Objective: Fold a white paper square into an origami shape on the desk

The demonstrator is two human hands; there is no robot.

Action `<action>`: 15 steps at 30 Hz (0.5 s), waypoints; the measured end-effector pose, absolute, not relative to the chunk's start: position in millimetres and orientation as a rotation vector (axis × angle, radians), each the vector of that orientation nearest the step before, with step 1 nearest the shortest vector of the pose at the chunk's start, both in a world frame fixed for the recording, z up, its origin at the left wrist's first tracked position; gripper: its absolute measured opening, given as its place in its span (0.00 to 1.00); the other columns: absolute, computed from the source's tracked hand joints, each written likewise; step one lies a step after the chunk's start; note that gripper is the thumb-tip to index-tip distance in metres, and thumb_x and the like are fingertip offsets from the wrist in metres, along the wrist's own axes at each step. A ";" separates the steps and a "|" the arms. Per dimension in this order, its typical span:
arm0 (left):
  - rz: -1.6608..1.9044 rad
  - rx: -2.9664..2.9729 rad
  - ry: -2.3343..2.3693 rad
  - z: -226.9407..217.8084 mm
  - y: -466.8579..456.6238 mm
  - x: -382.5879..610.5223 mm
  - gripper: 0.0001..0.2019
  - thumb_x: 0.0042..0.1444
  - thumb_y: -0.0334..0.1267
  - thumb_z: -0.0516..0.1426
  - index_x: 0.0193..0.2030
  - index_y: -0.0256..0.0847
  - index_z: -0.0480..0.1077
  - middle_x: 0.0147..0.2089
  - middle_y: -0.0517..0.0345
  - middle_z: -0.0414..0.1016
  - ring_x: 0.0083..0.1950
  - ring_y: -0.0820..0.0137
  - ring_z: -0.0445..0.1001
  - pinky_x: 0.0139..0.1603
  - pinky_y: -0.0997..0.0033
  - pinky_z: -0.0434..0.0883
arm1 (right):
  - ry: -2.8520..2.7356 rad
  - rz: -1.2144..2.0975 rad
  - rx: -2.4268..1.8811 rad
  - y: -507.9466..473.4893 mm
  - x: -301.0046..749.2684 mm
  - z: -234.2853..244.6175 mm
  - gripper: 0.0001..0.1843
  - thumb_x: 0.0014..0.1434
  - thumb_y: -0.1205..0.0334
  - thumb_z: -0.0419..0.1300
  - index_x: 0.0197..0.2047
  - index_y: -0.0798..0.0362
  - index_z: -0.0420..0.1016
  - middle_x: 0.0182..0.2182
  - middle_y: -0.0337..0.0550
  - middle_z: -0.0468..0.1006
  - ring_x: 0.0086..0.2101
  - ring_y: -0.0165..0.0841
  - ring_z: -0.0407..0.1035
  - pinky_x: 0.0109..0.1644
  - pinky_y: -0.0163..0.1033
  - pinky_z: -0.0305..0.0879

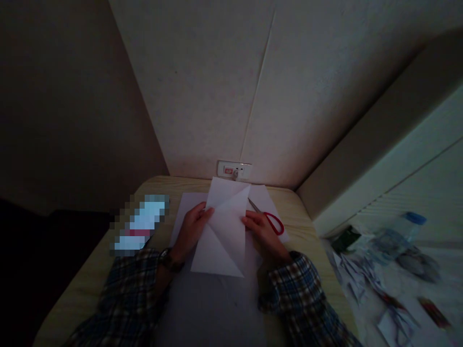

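Observation:
A white sheet of paper (224, 226) with diagonal crease lines is held up over the table. My left hand (191, 224) pinches its left edge between thumb and fingers. At the right edge, my right hand (264, 231) grips the same sheet, thumb in front and fingers partly behind. Scissors with red handles (275, 223) lie just beyond my right hand, their blades pointing toward the sheet and partly hidden. Beneath are more white sheets (217, 308) lying flat on the table.
A phone (142, 224), blurred out, lies on the left of the wooden table (306, 270). A wall socket (234, 170) with something plugged in sits behind the table. To the right are a clear plastic bottle with a blue cap (398, 236) and paper scraps (356, 274).

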State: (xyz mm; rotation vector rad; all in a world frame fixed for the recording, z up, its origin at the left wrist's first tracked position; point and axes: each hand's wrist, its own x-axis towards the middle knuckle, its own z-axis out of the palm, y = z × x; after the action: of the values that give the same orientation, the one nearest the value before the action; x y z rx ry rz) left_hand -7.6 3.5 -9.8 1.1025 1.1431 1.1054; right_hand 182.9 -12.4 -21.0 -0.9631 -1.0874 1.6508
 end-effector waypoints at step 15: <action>1.141 1.191 1.200 -10.8 3.3 -7.9 0.15 0.49 0.49 0.57 0.31 0.37 0.66 0.23 0.64 0.68 0.22 0.76 0.64 0.20 0.79 0.58 | -1.161 1.634 -0.985 -11.3 184.2 -25.5 0.14 0.52 0.55 0.61 0.39 0.53 0.77 0.27 0.41 0.77 0.24 0.30 0.67 0.30 0.35 0.63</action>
State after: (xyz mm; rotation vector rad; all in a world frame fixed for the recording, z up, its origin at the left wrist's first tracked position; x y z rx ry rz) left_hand -7.9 3.3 -10.8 1.1907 1.2001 1.1414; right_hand 184.2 -11.3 -25.5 -0.9853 -1.1612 1.6337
